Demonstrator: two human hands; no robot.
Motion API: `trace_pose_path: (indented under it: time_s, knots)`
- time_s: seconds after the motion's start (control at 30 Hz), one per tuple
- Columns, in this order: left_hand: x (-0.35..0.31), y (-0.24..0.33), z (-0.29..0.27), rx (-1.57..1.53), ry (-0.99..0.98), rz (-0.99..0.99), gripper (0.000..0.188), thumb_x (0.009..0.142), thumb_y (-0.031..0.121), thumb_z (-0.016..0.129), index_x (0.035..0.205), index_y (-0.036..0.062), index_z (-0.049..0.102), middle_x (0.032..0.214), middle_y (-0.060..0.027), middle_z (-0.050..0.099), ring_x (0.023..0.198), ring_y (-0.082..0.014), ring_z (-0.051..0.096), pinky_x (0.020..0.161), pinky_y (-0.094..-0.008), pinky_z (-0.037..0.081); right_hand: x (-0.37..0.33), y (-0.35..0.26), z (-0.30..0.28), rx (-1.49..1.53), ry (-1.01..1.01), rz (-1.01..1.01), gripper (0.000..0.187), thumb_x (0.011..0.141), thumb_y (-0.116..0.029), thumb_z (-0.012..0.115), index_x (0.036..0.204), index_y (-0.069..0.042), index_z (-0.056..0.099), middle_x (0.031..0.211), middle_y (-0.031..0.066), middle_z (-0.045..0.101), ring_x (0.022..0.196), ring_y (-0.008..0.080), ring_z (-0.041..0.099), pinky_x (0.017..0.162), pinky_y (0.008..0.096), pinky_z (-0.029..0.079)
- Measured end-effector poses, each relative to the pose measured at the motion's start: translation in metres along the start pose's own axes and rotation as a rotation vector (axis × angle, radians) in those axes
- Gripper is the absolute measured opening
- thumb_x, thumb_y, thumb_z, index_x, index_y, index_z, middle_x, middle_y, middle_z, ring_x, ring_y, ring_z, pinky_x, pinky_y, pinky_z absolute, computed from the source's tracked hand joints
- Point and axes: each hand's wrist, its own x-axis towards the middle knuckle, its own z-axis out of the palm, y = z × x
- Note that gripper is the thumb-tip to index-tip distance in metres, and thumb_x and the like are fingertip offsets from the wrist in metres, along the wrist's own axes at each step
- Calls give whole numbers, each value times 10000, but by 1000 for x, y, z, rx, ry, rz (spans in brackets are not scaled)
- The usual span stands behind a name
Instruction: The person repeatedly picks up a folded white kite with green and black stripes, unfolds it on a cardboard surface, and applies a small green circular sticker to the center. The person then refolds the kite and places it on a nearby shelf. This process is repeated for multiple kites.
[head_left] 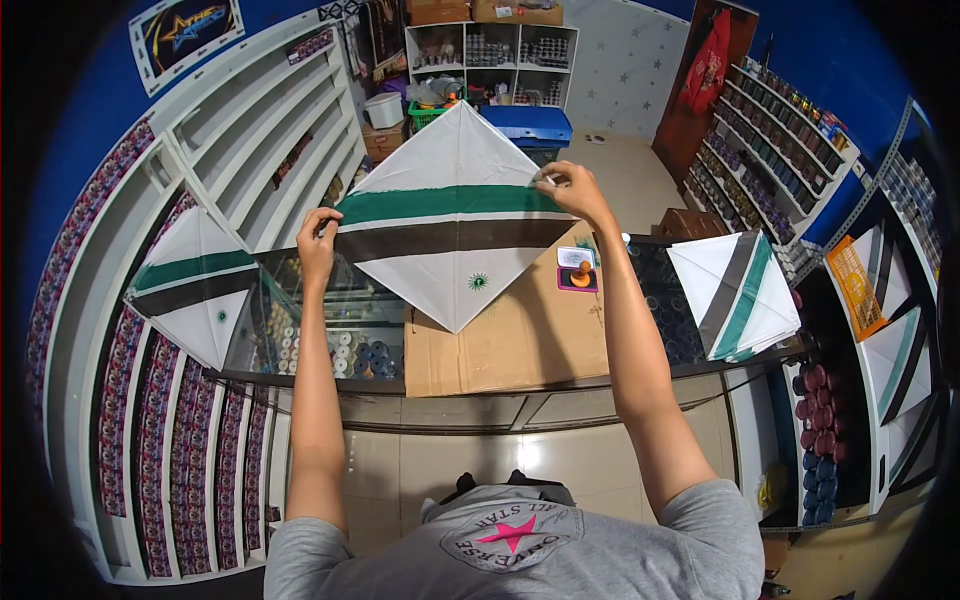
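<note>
A white diamond-shaped kite (pixel 420 165) with a green band and a black band is held up before me, over the counter. My left hand (pixel 318 230) is closed on its left corner. On the upper right edge, the fingers of my right hand (pixel 572 190) pinch the kite close to its right corner. A small green round print (pixel 479 282) shows near the kite's lower tip. Beneath it, a cardboard sheet (pixel 490 365) lies on the glass-topped counter. An orange-handled stamp (pixel 581 275) stands at an open ink pad (pixel 574 255), right of the kite.
A stack of similar kites (pixel 735 295) rests on the counter at right; another kite (pixel 200 290) is at left. An orange basket (pixel 853 288) stands farther right. Shelves (pixel 250 130) line the left wall, and thread spools (pixel 765 140) fill a rack at right.
</note>
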Motion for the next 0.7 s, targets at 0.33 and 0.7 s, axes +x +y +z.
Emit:
trace_pose_path:
  time_s: [0.33,0.7]
  knots:
    - [4,9,10,29,-33,17,83,838,-26,560,867,-9,635,953,-49,591,870,-141,551,769,-253,405,40,-49,3,67,-84,-77,253,725,-210,719,955,-103,717,808,79,642,661,190,519,634,327,438]
    - [13,21,19,-34,-147,38,85,856,-22,598,935,-31,629,1001,-63,611,950,-138,574,858,-253,434,69,-47,4,195,15,-266,251,731,-161,728,974,-103,703,747,83,598,676,196,490,660,336,441]
